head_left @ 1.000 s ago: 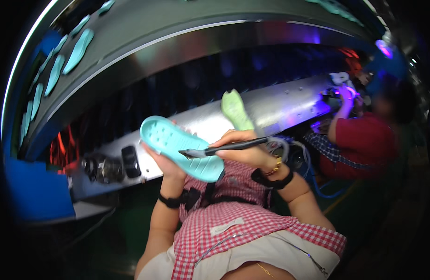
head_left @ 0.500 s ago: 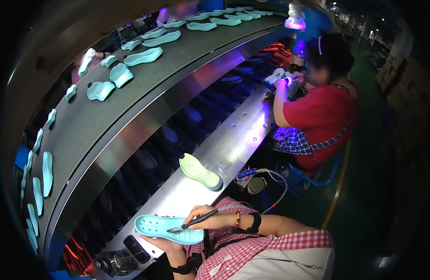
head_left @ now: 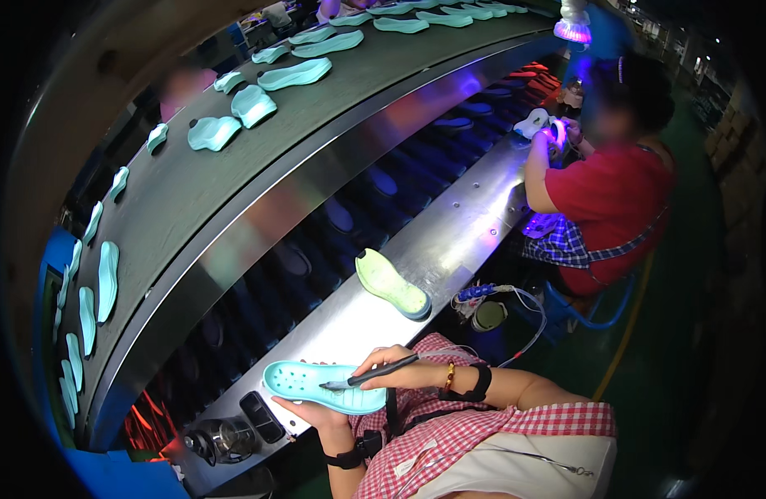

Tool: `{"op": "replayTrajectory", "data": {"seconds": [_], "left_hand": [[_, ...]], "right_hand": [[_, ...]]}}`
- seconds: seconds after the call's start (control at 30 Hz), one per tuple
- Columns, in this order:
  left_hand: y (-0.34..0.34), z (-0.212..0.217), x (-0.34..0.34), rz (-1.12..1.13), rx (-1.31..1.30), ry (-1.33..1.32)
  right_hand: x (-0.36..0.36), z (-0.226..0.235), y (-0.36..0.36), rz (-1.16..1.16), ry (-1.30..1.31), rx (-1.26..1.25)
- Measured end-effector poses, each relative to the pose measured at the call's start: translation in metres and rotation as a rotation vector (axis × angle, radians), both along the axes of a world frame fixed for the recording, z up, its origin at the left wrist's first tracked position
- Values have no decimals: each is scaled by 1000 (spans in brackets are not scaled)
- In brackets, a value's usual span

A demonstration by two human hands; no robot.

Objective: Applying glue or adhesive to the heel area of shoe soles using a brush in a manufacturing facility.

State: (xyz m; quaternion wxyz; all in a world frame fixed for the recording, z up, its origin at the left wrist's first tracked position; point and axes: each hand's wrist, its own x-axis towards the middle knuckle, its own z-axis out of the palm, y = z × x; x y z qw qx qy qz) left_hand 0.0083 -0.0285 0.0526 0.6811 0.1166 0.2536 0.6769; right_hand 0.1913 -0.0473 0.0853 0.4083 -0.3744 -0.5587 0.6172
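An aqua shoe sole (head_left: 296, 378), dotted with small holes at its broad end, rests in my left hand (head_left: 312, 413), which grips it from below and along its near side. Much of that hand is hidden under the sole. My right hand (head_left: 391, 366) is closed round the black handle of a slim brush (head_left: 385, 370). The brush slants down to the left, and its dark, pointed tip meets or hovers just over the middle of the sole. Farther along the bench, a yellow-green insole-like piece (head_left: 391, 284) with dark ends lies apart from both hands.
A metal bench (head_left: 449, 229) runs beside a curved conveyor belt (head_left: 233, 179) carrying several aqua soles (head_left: 296, 73). Dark soles hang or lie on the rack below. A glass jar (head_left: 225, 439) and black tray (head_left: 262, 416) stand near me. A co-worker in red (head_left: 612, 200) sits at right.
My view has shifted, so the whole scene sits farther right and slightly higher or lower in places. Both hands keep their hold; the brush tip stays around the middle of the sole.
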Motion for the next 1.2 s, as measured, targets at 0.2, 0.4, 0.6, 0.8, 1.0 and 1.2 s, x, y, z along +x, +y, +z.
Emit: {"op": "replayTrajectory", "data": {"seconds": [0.2,0.4,0.6,0.8,1.0,1.2], "left_hand": [[-1,12,3,-11,49,-21],[4,13,9,15,-30,-93],[5,33,17,-64,-1,-86],[3,45,21,-59,-7,-35],[12,44,21,-37,149,-94],[22,64,22,-26,303,-134]], "right_hand": [[1,-3,7,29,10,75],[6,7,11,-21,50,-129],[18,18,20,0,-24,-39],[22,27,19,80,-87,98],[26,57,24,48,38,55],[33,70,26,267,-93,430]]}}
